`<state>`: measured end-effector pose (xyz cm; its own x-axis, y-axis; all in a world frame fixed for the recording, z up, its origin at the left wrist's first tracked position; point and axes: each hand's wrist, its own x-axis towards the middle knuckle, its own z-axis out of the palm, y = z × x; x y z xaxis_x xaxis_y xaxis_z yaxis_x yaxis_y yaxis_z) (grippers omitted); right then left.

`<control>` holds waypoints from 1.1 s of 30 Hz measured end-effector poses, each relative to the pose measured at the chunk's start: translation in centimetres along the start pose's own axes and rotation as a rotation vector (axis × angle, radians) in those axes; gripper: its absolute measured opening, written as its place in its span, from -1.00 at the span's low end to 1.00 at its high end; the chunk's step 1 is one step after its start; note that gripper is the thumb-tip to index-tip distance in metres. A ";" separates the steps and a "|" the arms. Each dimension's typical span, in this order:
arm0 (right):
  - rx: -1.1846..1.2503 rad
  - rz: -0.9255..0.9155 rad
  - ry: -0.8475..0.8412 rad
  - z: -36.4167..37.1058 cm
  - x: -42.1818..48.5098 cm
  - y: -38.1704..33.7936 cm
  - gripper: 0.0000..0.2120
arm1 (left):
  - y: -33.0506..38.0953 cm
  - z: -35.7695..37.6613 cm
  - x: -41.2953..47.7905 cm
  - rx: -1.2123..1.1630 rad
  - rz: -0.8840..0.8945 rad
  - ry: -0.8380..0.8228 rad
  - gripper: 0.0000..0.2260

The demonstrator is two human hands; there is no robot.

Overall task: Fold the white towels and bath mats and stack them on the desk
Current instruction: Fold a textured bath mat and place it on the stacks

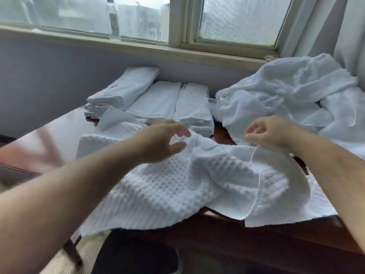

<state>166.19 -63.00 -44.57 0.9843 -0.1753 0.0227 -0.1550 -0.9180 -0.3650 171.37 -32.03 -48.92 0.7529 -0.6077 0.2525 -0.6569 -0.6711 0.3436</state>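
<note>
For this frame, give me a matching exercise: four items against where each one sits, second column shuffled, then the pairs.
Items:
1. bottle
2. folded stacks
3. unfolded pile
4. waffle mat

Places:
A. heaped at the desk's far right, by the curtain
B. spread crumpled on the near desk under both hands
C. standing on the window sill
D. lined up at the back of the desk below the window

Pairs: 1-C, 2-D, 3-A, 4-B
</note>
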 end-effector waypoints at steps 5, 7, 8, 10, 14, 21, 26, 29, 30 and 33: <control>-0.200 0.163 -0.328 -0.1 -1.5 2.5 -0.11 | 3.9 4.1 4.0 -0.053 0.133 0.130 -0.61; -0.399 0.180 -0.435 0.5 -1.7 2.8 0.03 | 4.8 5.5 4.5 -0.048 0.160 0.064 -0.53; -0.439 0.191 -0.474 0.8 -1.8 3.2 0.04 | 4.8 6.3 4.4 -0.037 0.172 0.029 -0.53; -0.416 0.196 -0.485 1.4 -2.1 3.7 -0.08 | 4.0 7.8 3.5 -0.008 0.176 -0.011 -0.53; -0.224 0.056 -0.472 1.2 -2.6 3.7 -0.45 | 2.3 9.2 1.5 -0.037 0.169 0.024 -0.44; -0.348 -0.076 0.429 -2.2 -0.7 1.7 -0.79 | 2.1 8.8 0.4 -0.038 0.215 0.080 -0.35; -0.734 0.250 0.380 -1.2 -0.7 2.7 -0.37 | 1.8 8.7 -0.1 0.142 0.259 -0.125 -0.42; -0.568 0.096 0.406 0.3 -1.4 4.2 -0.46 | 1.3 8.2 -0.2 0.102 0.250 -0.217 -0.50; -0.425 -0.014 0.337 0.8 -1.8 4.6 -0.62 | 1.4 7.9 -0.1 0.080 0.228 -0.212 -0.54; -0.331 -0.037 -0.121 2.3 -2.5 4.9 -0.86 | 2.8 7.2 1.2 0.081 0.104 -0.055 -0.66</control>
<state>163.15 -66.20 -48.59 0.9896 -0.1144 -0.0870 -0.1185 -0.9920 -0.0440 170.13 -37.73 -54.15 0.6790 -0.6965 0.2320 -0.7338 -0.6342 0.2436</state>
